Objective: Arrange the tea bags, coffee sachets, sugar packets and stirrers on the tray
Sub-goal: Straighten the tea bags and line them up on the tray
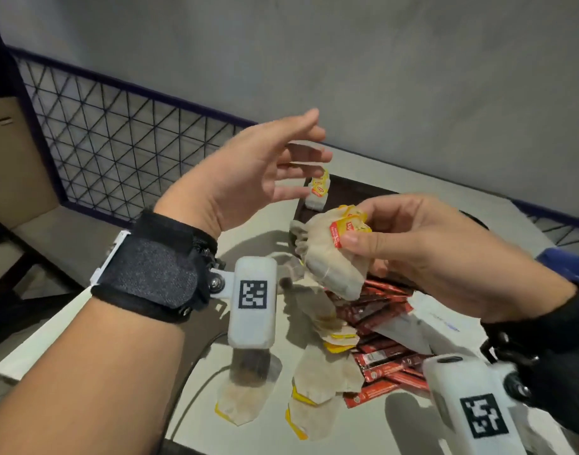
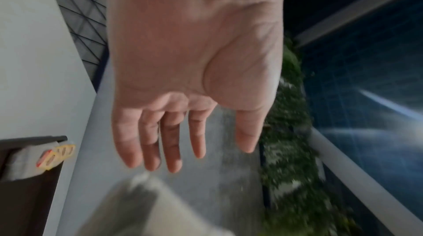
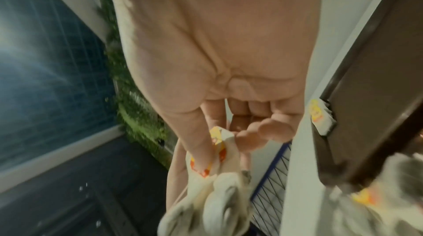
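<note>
Grey wall and black wire mesh stand behind the pale table (image 1: 396, 192); the right hand (image 1: 422, 254) pinches a bunch of tea bags (image 1: 334, 257) by their yellow tags above the red coffee sachets (image 1: 383, 356); the left hand (image 1: 248, 178) hangs beside it, fingers spread, holding nothing; beyond both hands, a small tea bag stack (image 1: 318, 192) sits on the dark tray (image 1: 353, 188); loose tea bags (image 1: 317, 389) lie below the grip.

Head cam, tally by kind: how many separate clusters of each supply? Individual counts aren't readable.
Tea bags: 3 (stack on the tray; bundle held in the right hand; loose heap on the table)
Red coffee sachets: 1
White packets: 1
Stirrers: 0 visible
Total: 5
</note>
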A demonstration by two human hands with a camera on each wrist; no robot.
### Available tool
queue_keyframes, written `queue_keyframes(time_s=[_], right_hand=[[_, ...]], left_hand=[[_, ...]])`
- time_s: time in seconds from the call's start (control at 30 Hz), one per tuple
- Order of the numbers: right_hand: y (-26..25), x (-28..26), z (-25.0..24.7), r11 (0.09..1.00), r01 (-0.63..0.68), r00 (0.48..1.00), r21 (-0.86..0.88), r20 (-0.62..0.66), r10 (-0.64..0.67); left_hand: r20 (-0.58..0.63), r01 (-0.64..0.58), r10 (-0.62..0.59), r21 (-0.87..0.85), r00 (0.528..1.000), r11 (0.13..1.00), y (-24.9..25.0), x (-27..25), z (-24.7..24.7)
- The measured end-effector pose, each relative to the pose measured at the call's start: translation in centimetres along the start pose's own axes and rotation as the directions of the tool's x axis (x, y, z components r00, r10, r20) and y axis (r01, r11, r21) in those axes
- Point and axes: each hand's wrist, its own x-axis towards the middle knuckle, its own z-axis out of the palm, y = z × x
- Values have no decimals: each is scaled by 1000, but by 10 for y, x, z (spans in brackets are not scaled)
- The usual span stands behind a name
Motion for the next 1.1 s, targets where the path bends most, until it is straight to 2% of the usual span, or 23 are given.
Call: queue_keyframes(time_s=[0.1, 0.17, 0.2, 0.27, 0.37, 0.57, 0.67, 0.83, 1.1], right_hand=[[-10, 6, -23, 995, 89, 996, 48, 4, -89], [-18, 15, -36, 988, 151, 988, -19, -6, -152], [-22, 20, -40, 983, 172, 985, -67, -8, -173], [-27, 31, -47, 966, 191, 980, -172, -20, -197], [-23, 49, -51, 945, 192, 975, -263, -60, -215], [-7, 64, -44, 953, 199, 970, -227, -93, -225], [-1, 65, -45, 977, 177, 964, -122, -178, -197], [4, 70, -46, 986, 151, 944, -74, -287, -166], [12, 77, -44, 984, 171, 951, -45, -253, -177]], left_hand=[[233, 66, -85, 88, 969, 994, 6, 2, 30], [386, 54, -87, 95, 918, 994, 1, 5, 42], [412, 69, -90, 65, 907, 995, -2, 7, 45], [360, 131, -105, -49, 927, 990, -8, 11, 45], [282, 151, -105, -148, 954, 977, -18, 16, 40], [113, 139, -115, -238, 987, 961, -35, 18, 39], [52, 133, -123, -289, 991, 948, -39, 22, 38], [-73, 73, -101, -314, 992, 947, -39, 24, 33], [-143, 43, -78, -232, 987, 972, -42, 25, 31]])
